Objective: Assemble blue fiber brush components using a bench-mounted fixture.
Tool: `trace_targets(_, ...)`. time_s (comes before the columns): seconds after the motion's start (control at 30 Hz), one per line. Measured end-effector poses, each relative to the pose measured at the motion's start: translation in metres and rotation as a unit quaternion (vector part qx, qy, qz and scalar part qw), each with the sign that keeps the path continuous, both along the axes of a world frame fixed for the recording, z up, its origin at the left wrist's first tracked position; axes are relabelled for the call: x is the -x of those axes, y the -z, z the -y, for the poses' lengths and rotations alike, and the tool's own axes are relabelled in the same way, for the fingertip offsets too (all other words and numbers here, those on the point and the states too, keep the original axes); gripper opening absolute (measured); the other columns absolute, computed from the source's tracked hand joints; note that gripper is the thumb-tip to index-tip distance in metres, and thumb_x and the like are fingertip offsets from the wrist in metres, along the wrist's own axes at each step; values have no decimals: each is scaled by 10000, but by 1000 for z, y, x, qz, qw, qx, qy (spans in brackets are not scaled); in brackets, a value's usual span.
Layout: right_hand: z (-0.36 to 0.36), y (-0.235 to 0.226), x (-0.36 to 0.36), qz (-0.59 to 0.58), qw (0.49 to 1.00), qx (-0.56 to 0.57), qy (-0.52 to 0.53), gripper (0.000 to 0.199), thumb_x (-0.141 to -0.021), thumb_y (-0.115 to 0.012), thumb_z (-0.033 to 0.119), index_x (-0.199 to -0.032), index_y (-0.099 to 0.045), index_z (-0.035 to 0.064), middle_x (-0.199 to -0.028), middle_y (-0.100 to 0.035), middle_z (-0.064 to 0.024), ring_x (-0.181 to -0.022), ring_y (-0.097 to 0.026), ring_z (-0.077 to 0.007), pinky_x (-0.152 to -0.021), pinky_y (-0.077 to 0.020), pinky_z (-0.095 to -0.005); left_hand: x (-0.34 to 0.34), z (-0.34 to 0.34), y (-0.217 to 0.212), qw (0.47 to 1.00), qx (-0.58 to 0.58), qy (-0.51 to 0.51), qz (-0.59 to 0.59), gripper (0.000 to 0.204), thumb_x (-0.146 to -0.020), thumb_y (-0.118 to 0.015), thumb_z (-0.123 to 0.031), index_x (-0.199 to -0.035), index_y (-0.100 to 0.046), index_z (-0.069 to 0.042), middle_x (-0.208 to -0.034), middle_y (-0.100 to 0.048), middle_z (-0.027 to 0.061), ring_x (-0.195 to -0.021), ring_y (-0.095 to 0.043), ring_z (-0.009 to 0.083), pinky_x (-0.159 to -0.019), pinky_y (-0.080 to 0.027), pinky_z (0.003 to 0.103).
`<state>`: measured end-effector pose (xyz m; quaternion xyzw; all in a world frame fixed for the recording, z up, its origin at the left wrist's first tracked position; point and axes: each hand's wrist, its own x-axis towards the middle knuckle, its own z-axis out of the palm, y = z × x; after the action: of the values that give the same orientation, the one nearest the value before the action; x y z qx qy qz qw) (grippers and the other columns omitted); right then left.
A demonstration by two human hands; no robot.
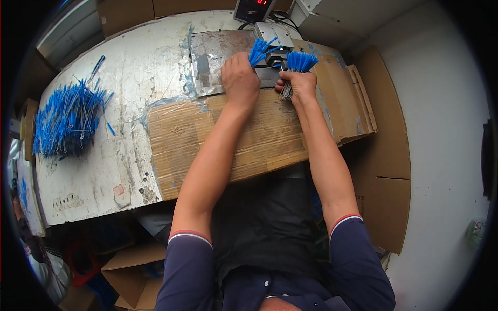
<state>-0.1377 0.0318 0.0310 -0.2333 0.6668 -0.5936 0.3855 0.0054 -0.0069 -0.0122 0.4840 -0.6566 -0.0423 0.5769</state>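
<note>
My left hand (pixel 240 78) is closed around a loose bunch of thin blue-bristled wire brushes (pixel 259 51), their blue ends sticking up past the fingers. To its right, my right hand (pixel 301 85) grips a denser bunch of the same blue brushes (pixel 302 61), bristles upward and bare wire stems hanging below the fist. Between and just beyond both hands stands a small grey metal machine (pixel 268 34); its working part is partly hidden by the hands. Under my left hand lies a scuffed metal plate (pixel 207 46).
A large heap of blue wire brushes (pixel 70 119) lies on the worn white table (pixel 132 67) at left. Flattened cardboard (pixel 176 137) covers the front edge. A box with a red display (pixel 253 10) stands behind. Cardboard (pixel 345 96) and a white wall (pixel 441 129) bound the right side.
</note>
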Motion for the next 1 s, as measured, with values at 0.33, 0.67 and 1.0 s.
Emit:
trace_targets(0.33, -21, 2, 14, 118, 988, 74, -71, 134, -801, -749, -23, -900, -664, -55, -775, -686, -140, -642, -697, -240, -570, -631, -384, -1, -6, 0, 985, -120, 104, 70, 218, -824, -598, -19, -1039, -621, -41, -879, -687, 197, -861, -667, 391, -771, -512, 500)
trace_targets(0.67, -30, 6, 32, 186, 970, 29, -155, 126, -863, -737, 42, -929, -667, -39, -827, -689, -121, -738, -701, -230, -631, -617, -352, -2, -9, -3, 981, -138, 104, 94, 185, -816, -595, -19, -998, -622, -39, -884, -684, 184, -866, -669, 378, -771, -517, 490)
trace_targets(1.0, -36, 2, 32, 202, 951, 35, -230, 129, -838, -764, 52, -920, -676, 3, -802, -678, -80, -678, -655, -166, -563, -554, -279, 1, -9, -5, 985, -136, 80, 73, 83, -883, -562, -64, -934, -617, -31, -862, -692, 170, -779, -671, 356, -731, -526, 455)
